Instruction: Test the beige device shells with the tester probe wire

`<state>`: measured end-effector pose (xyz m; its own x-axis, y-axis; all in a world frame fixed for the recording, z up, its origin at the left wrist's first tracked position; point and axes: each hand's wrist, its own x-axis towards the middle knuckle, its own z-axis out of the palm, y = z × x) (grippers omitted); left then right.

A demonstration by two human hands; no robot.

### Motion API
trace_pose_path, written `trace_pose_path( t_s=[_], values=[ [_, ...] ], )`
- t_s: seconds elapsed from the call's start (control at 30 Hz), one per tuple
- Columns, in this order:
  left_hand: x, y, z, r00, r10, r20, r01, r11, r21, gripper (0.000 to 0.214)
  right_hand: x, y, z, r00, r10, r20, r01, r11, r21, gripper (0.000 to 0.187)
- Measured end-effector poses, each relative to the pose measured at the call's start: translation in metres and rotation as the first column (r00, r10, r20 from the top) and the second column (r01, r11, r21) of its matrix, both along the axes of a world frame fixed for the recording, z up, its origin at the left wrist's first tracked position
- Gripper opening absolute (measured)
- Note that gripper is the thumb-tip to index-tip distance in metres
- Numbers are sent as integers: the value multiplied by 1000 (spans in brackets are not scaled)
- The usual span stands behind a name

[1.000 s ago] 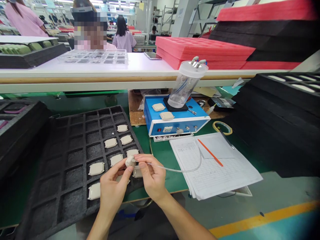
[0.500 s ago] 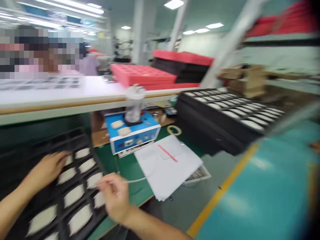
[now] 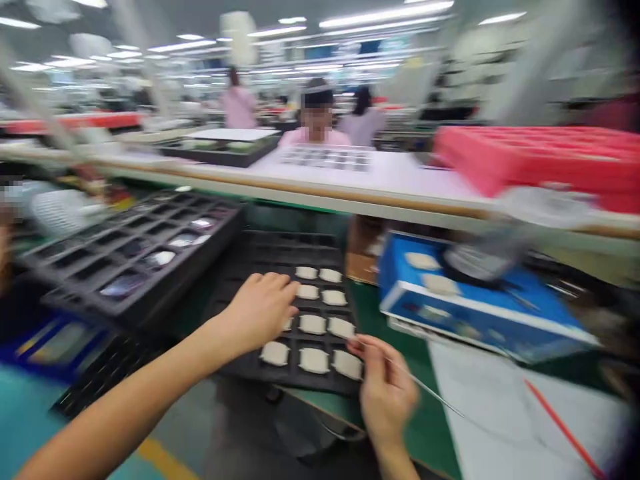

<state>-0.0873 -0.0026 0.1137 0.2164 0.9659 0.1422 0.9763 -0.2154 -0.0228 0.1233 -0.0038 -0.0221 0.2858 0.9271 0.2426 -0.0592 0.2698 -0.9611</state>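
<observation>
A black compartment tray [image 3: 320,383] lies in front of me, with pale, roughly rectangular pieces [image 3: 314,361] in several compartments. My left hand [image 3: 263,310] is over the tray's left part, back upward, fingers bent loosely down beside the pale pieces; its fingertips are partly hidden. At the tray's right edge, my right hand [image 3: 387,393] pinches a thin pale tube [image 3: 437,397] between thumb and fingers. The tube trails off to the right across white paper. Its tip, by the nearest right-hand pieces, is too small to make out.
A blue bench device [image 3: 450,320] with two pale pieces on top stands right, near white paper [image 3: 480,400] bearing a red stick [image 3: 565,427]. Another black tray [image 3: 175,280] with shiny parts stands left. A raised shelf [image 3: 320,193] runs across; people are behind it.
My view has swung left, bringing the left-hand tray and a person opposite into sight. My right hand still holds the tube by the tray's right edge; my left hand stays over the tray.
</observation>
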Motion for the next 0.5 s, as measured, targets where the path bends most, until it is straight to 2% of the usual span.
trace_pose_path(
  t_s=[0.07, 0.13, 0.17, 0.2, 0.27, 0.33, 0.37, 0.4, 0.43, 0.5],
  values=[
    [-22, -36, 23, 996, 63, 55, -63, 998, -14, 29, 1, 0, -4, 1000, 9, 12, -8, 998, -61, 41],
    [-60, -72, 45, 964, 255, 78, -258, 966, 27, 32, 1, -4, -3, 1000, 18, 1, -18, 996, -90, 44],
    [-86, -89, 54, 922, 380, 81, -385, 921, 62, 35, 2, -7, -1, 1000, 21, -2, -21, 995, -95, 44],
    [-116, -103, 62, 855, 510, 96, -518, 849, 108, 38, 2, -11, 2, 1000, 21, -6, -21, 995, -97, 45],
    [-183, -123, 72, 678, 711, 188, -734, 641, 222, 45, 1, -17, 7, 1000, 14, -9, -15, 995, -98, 46],
    [-246, -133, 77, 455, 839, 298, -881, 375, 290, 51, -1, -19, 10, 1000, 0, 9, 1, 994, -111, 46],
    [-271, -135, 79, 397, 862, 315, -905, 312, 289, 53, -2, -18, 10, 1000, -7, 26, 10, 993, -121, 46],
    [-292, -138, 79, 362, 874, 323, -920, 278, 278, 53, -2, -17, 9, 999, -7, 46, 13, 992, -128, 46],
    [-308, -139, 79, 348, 881, 321, -926, 271, 262, 52, -2, -16, 8, 998, 0, 63, 8, 991, -131, 46],
    [-329, -140, 78, 378, 875, 303, -921, 322, 219, 44, -2, -15, 6, 997, 20, 75, -11, 993, -120, 48]
  ],
)
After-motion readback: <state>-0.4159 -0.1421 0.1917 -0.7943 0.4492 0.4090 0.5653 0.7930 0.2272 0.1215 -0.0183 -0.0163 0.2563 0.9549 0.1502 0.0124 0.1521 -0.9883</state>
